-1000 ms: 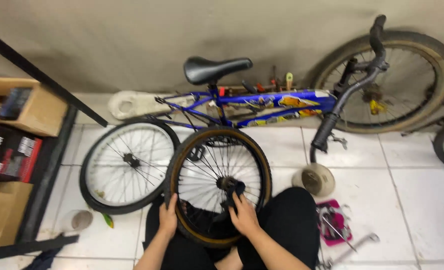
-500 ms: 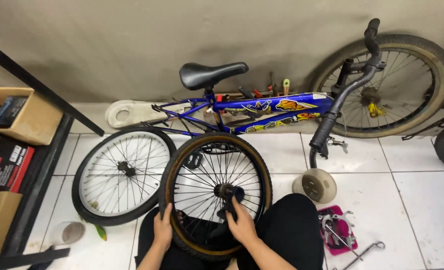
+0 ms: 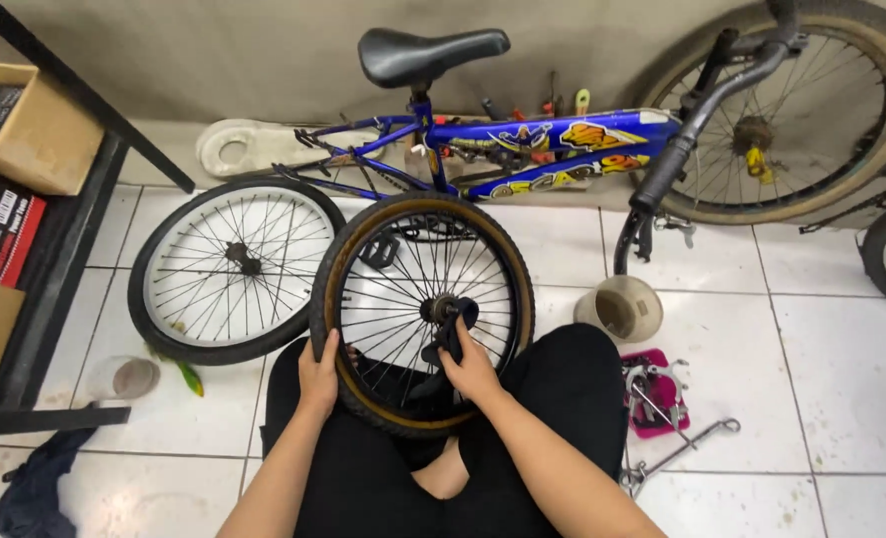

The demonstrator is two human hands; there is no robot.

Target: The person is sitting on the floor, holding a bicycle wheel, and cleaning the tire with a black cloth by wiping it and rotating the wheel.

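Left hand (image 3: pixel 317 378) clamped on the tyre of the loose wheel (image 3: pixel 423 311) — it stands upright on the lap. Right hand (image 3: pixel 470 367) pinches a dark cloth (image 3: pixel 450 337) at the hub (image 3: pixel 438 309) — wiping looks midway. Blue bike (image 3: pixel 523 144) beyond lies with its fork bare, wheel not yet refitted.

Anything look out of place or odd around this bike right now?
The blue bike has no front wheel fitted. A loose wheel stands upright on the person's lap, left hand on its tire, right hand holding a dark rag at its hub.
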